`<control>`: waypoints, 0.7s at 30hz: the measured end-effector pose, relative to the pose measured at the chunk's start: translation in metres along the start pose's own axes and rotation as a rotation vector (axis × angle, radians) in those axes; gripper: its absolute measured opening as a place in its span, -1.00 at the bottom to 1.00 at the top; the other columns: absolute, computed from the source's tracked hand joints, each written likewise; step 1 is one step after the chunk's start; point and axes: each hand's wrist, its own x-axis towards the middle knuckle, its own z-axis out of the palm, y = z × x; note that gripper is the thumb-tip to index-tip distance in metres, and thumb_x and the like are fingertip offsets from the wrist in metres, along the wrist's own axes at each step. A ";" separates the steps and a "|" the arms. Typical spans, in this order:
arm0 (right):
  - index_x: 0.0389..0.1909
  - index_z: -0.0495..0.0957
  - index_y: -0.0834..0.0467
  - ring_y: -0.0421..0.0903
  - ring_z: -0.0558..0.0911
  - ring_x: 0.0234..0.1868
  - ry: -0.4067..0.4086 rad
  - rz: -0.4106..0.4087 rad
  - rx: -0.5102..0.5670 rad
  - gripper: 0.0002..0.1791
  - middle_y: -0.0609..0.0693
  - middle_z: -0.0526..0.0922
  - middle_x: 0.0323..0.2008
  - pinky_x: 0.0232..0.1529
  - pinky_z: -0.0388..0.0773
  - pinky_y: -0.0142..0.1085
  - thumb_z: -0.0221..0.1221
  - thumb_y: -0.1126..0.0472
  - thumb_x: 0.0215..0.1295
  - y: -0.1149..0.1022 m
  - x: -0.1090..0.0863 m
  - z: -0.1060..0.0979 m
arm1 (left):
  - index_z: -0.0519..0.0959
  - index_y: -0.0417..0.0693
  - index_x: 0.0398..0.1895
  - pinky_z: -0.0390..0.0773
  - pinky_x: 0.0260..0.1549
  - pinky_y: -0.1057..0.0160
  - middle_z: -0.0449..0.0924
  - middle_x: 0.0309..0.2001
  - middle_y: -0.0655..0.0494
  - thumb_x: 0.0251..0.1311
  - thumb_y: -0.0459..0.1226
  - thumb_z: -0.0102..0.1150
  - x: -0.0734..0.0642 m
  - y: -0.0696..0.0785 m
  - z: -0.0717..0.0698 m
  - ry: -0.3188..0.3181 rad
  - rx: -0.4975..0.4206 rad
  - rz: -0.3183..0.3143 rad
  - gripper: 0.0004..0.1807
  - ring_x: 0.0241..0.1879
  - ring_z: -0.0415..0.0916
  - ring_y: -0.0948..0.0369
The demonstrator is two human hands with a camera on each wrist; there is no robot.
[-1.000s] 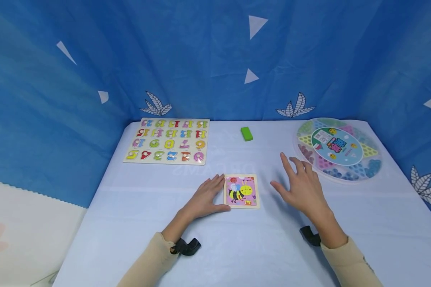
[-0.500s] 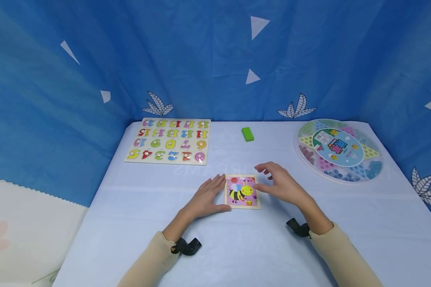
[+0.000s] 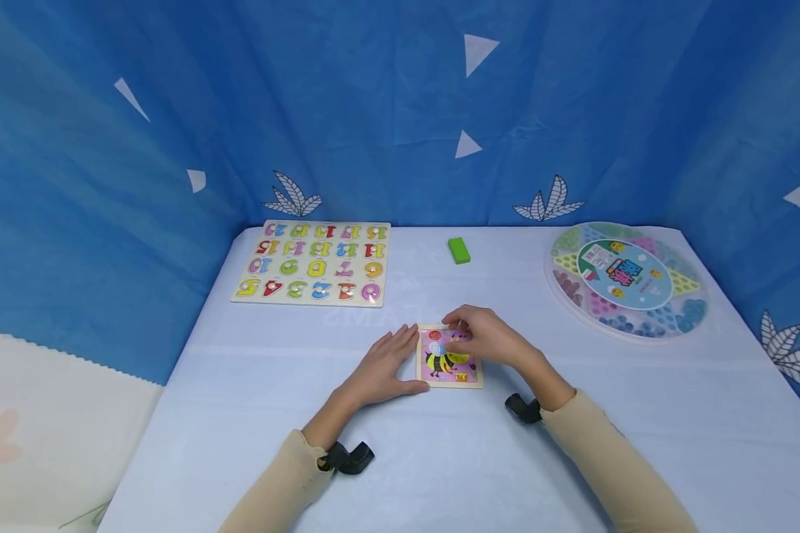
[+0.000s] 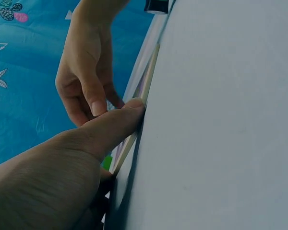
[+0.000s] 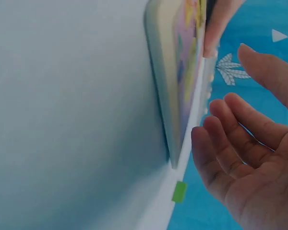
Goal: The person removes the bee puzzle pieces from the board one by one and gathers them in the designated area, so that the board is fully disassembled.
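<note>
A small square bee jigsaw puzzle with a pale wooden frame lies flat on the table, its pieces set in. My left hand rests at its left side, fingers at the upper left corner and thumb along the lower left. In the left wrist view that thumb lies against the frame's edge. Over the puzzle's upper right part hovers my right hand, covering some of the picture. The right wrist view shows the right fingers loosely bent, apart from the thumb, with nothing between them.
At the back left lies a number peg board with colourful numerals. A green block sits behind the puzzle. To the right stands a round clear bead box. Blue curtain cloth hangs behind the table.
My right hand has moved left from beside the bead box to above the bee puzzle, its fingers bending more. My left hand has stayed at the puzzle's left edge.
</note>
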 end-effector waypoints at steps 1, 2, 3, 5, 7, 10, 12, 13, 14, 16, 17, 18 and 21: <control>0.08 0.56 0.20 -0.13 0.52 -0.21 -0.006 0.000 -0.008 -0.48 -0.01 0.63 -0.21 -0.18 0.56 -0.38 0.39 0.07 0.13 0.000 0.003 0.002 | 0.03 -0.08 0.54 -0.13 0.54 0.05 -0.08 0.58 0.09 0.14 0.20 0.22 0.000 0.000 0.000 -0.001 -0.002 0.001 0.03 0.58 -0.18 0.15; 0.08 0.56 0.19 -0.14 0.52 -0.21 -0.011 0.000 -0.014 -0.48 -0.02 0.63 -0.19 -0.16 0.57 -0.38 0.39 0.06 0.13 0.000 0.005 0.003 | 0.03 -0.09 0.53 -0.12 0.54 0.04 -0.07 0.58 0.08 0.14 0.19 0.23 0.000 0.000 -0.001 0.000 -0.007 0.005 0.03 0.58 -0.17 0.13; 0.07 0.56 0.19 -0.14 0.53 -0.20 -0.016 0.000 -0.016 -0.49 -0.02 0.63 -0.19 -0.15 0.57 -0.38 0.39 0.06 0.13 0.000 0.007 0.004 | 0.03 -0.10 0.53 -0.12 0.54 0.03 -0.07 0.58 0.07 0.14 0.19 0.23 0.000 0.000 -0.001 -0.001 -0.010 0.007 0.03 0.58 -0.17 0.13; 0.07 0.57 0.19 -0.14 0.54 -0.19 -0.023 -0.008 -0.011 -0.49 -0.02 0.64 -0.18 -0.13 0.59 -0.36 0.39 0.07 0.13 -0.001 0.010 0.006 | 0.03 -0.10 0.53 -0.12 0.54 0.03 -0.08 0.58 0.07 0.14 0.19 0.22 0.000 0.000 -0.002 -0.003 -0.005 0.009 0.03 0.58 -0.17 0.13; 0.05 0.58 0.19 -0.12 0.55 -0.19 -0.025 -0.021 -0.001 -0.51 -0.01 0.64 -0.18 -0.12 0.59 -0.34 0.40 0.08 0.12 -0.002 0.013 0.007 | 0.03 -0.11 0.53 -0.10 0.54 0.02 -0.07 0.58 0.06 0.14 0.19 0.22 -0.001 0.000 -0.002 0.002 0.001 0.014 0.03 0.57 -0.17 0.12; 0.01 0.60 0.19 -0.11 0.56 -0.21 -0.024 -0.034 -0.002 -0.54 -0.02 0.65 -0.18 -0.12 0.60 -0.32 0.40 0.09 0.11 -0.002 0.016 0.008 | 0.04 -0.12 0.53 -0.08 0.53 0.00 -0.06 0.57 0.05 0.15 0.18 0.22 -0.001 -0.001 -0.001 0.012 0.002 0.021 0.02 0.57 -0.15 0.10; -0.01 0.62 0.19 -0.12 0.55 -0.20 -0.030 -0.037 -0.024 -0.55 -0.02 0.65 -0.17 -0.09 0.60 -0.29 0.41 0.08 0.11 -0.003 0.018 0.008 | 0.04 -0.11 0.53 -0.08 0.53 0.00 -0.06 0.57 0.05 0.15 0.18 0.22 -0.001 -0.001 0.000 0.013 -0.002 0.022 0.02 0.57 -0.15 0.10; -0.02 0.62 0.19 -0.13 0.55 -0.20 -0.032 -0.035 -0.039 -0.55 -0.03 0.65 -0.17 -0.07 0.60 -0.28 0.41 0.07 0.11 -0.003 0.019 0.009 | 0.04 -0.11 0.53 -0.08 0.53 0.00 -0.06 0.57 0.05 0.15 0.18 0.22 0.000 -0.001 0.000 0.012 -0.004 0.022 0.02 0.57 -0.15 0.10; -0.02 0.63 0.18 -0.14 0.54 -0.19 -0.036 -0.033 -0.054 -0.55 -0.03 0.65 -0.17 -0.06 0.60 -0.28 0.41 0.06 0.11 -0.003 0.020 0.010 | 0.03 -0.10 0.54 -0.09 0.53 0.01 -0.07 0.57 0.06 0.15 0.19 0.22 0.000 -0.002 0.000 0.009 -0.006 0.018 0.02 0.57 -0.16 0.11; -0.03 0.64 0.18 -0.15 0.53 -0.20 -0.044 -0.033 -0.086 -0.55 -0.04 0.64 -0.18 -0.06 0.58 -0.27 0.41 0.04 0.11 -0.004 0.021 0.011 | 0.01 -0.08 0.54 -0.11 0.54 0.03 -0.08 0.58 0.08 0.15 0.20 0.20 0.001 -0.002 0.001 0.002 -0.004 0.012 0.03 0.58 -0.18 0.14; -0.04 0.65 0.18 -0.16 0.52 -0.20 -0.046 -0.033 -0.098 -0.56 -0.05 0.63 -0.18 -0.07 0.57 -0.28 0.41 0.03 0.11 -0.004 0.022 0.012 | 0.01 -0.07 0.54 -0.12 0.54 0.04 -0.09 0.58 0.09 0.15 0.21 0.20 0.001 -0.002 0.001 0.000 -0.002 0.008 0.03 0.58 -0.19 0.15; -0.05 0.66 0.17 -0.16 0.51 -0.21 -0.046 -0.030 -0.105 -0.56 -0.05 0.63 -0.19 -0.09 0.56 -0.30 0.41 0.02 0.10 -0.005 0.022 0.012 | 0.01 -0.07 0.54 -0.13 0.54 0.04 -0.09 0.58 0.10 0.15 0.21 0.20 0.001 -0.002 0.002 -0.001 -0.002 0.007 0.03 0.58 -0.19 0.15; -0.07 0.67 0.16 -0.17 0.48 -0.24 -0.047 -0.035 -0.115 -0.58 -0.07 0.60 -0.23 -0.18 0.50 -0.34 0.41 0.01 0.10 -0.006 0.024 0.014 | 0.01 -0.07 0.54 -0.13 0.54 0.04 -0.09 0.58 0.10 0.15 0.21 0.20 0.002 -0.003 0.002 0.000 0.000 0.006 0.03 0.58 -0.19 0.15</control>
